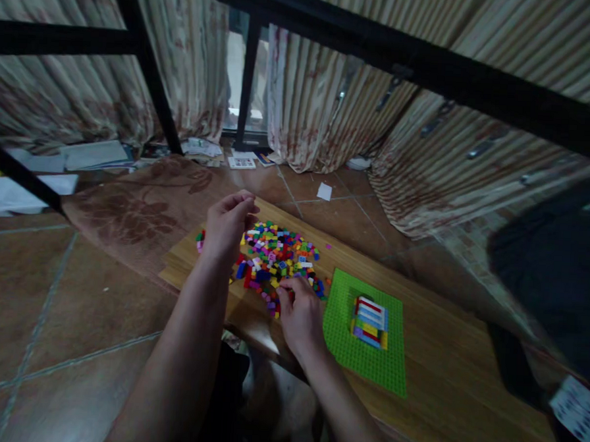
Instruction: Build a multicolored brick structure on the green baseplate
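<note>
2 bare hands of ours are out over the wooden table (464, 388). Our left hand (226, 221) is raised towards its left end; our right hand (303, 310) is lower, closer to the near edge. The left thumb and fingers bend in towards each other, and we cannot tell whether anything sits between them. Our right thumb and index finger come close together at the near right side of the loose bricks (274, 246); we cannot tell if they grip 1 of them.

We see these bricks spread in a heap across the left half of the table, in red, blue, yellow, green, orange, pink, white and black. Some small pieces (199, 241) show to the left of our left wrist, by the left end, and 1 pink piece (328, 246) lies just beside the far edge.

To the right of the heap, about midway along the table, we have 1 green baseplate (366, 364) lying flat. On it stands 1 small brick build (370, 320) with white, red, light blue and yellow parts. Beyond the far edge, 1 white paper (325, 191) lies on the tiled floor (297, 172).
</note>
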Tool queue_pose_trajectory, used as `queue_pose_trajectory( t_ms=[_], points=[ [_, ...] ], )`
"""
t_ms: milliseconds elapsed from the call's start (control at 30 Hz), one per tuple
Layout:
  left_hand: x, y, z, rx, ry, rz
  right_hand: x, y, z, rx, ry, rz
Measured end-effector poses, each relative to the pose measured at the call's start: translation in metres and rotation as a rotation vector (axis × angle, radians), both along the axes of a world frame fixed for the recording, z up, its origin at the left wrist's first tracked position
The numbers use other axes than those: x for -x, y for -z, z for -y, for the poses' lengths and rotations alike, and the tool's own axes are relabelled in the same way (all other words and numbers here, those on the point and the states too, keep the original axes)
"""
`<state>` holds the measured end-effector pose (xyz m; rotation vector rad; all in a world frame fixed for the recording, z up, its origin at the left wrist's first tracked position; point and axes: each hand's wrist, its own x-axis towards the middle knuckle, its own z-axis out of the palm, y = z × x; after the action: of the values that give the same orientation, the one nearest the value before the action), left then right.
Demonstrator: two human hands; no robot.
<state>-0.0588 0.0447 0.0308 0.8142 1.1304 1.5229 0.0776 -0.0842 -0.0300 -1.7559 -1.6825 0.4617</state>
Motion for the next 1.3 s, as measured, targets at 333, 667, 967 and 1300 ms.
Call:
queue_pose_trajectory(
  t_ms=[333, 667, 967, 1300],
  points=[
    [-0.111, 0.031, 0.076, -0.227, 0.68, -0.812, -0.121, 0.013, 0.13, 0.048, 0.582, -0.096],
    [-0.163, 0.047, 0.105, -0.42, 0.789, -1.126, -0.142, 0.017, 0.111, -0.14, 0.595, 0.252],
    [-0.171, 0.061, 0.109, -0.478, 0.828, -1.141, -0.141, 0.031, 0.102, -0.23, 0.599, 0.463],
    [-0.177, 0.065, 0.111, -0.48, 0.833, -1.175, -0.139, 0.033, 0.102, -0.26, 0.594, 0.382]
  ],
)
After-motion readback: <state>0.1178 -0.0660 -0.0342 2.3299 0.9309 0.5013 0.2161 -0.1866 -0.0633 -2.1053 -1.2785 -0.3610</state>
